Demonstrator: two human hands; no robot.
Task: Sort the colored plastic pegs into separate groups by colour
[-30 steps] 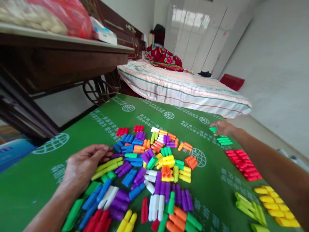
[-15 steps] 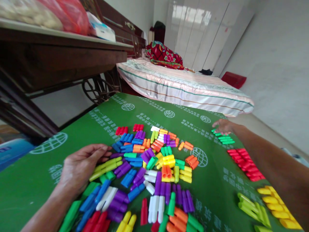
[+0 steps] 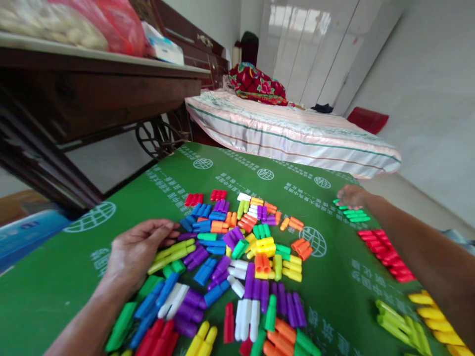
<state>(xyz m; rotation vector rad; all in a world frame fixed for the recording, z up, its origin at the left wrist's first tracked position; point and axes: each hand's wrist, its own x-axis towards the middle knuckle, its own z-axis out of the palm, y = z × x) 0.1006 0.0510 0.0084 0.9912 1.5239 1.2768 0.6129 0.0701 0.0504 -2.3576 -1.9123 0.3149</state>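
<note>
A loose heap of coloured plastic peg pieces covers the middle of a green printed board. My left hand lies flat and open on the heap's left side, fingertips touching lime-green pieces. My right hand reaches to the far right edge and rests on a small row of bright green pieces, fingers curled over them. Sorted groups lie along the right side: red pieces, lime pieces and yellow pieces.
A dark wooden table with an iron treadle wheel stands at the left, with bags on top. A bed with striped bedding lies behind the board. A blue box sits at the far left.
My right hand has set a green piece down with the green row and now rests lower on it. The left hand has stayed put. The view has shifted slightly.
</note>
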